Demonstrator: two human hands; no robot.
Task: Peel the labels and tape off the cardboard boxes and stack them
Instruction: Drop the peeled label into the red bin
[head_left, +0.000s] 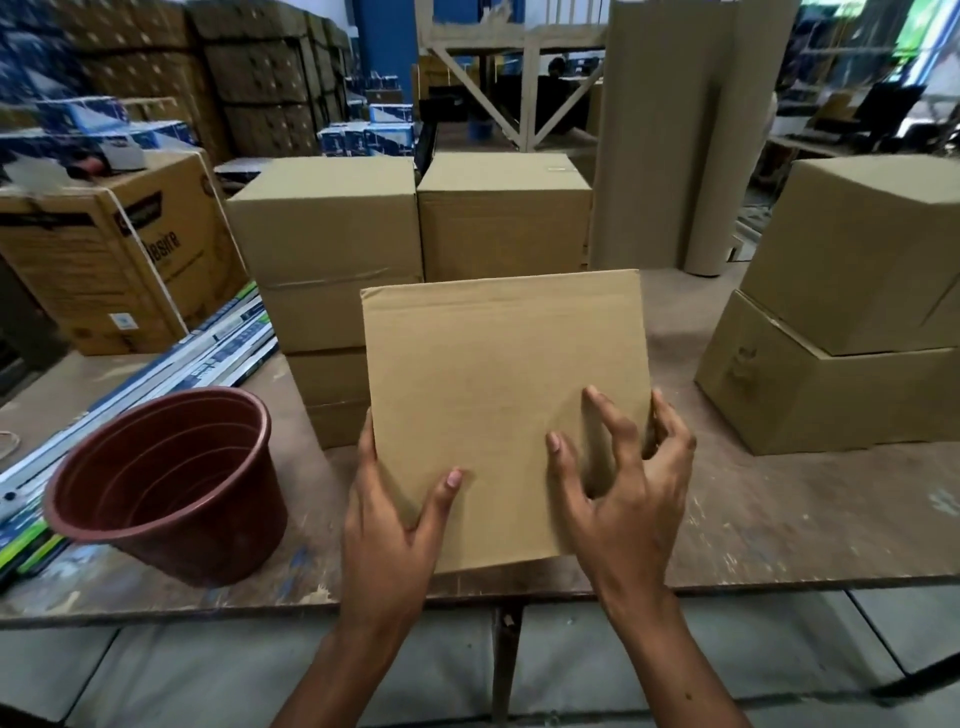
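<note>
Both hands on one plain cardboard box (498, 395), held at the near edge of the surface (779, 519), dead centre in front of the person. Left hand (387, 525) clamped on the box's lower left corner, thumb across the facing panel, fingers hidden behind. Right hand (623, 493) at the lower right edge, fingers spread and curled, tips touching or just off the panel; cannot tell if it grips. Facing panel bare: no label seen, no tape made out.

Box stands tall, long axis running up and away from the hands; its top edge leans toward the box stacks behind. Two-column stack (332, 291) lies just beyond and slightly left, nearer the left hand. Tilted pair of boxes (831, 338) sits well apart to the right. Brown plastic pot (171, 483) near the left hand, empty as far as visible.

Judgement: face under inspection; a turn of the box or a forward lift onto the stack comes next.
</note>
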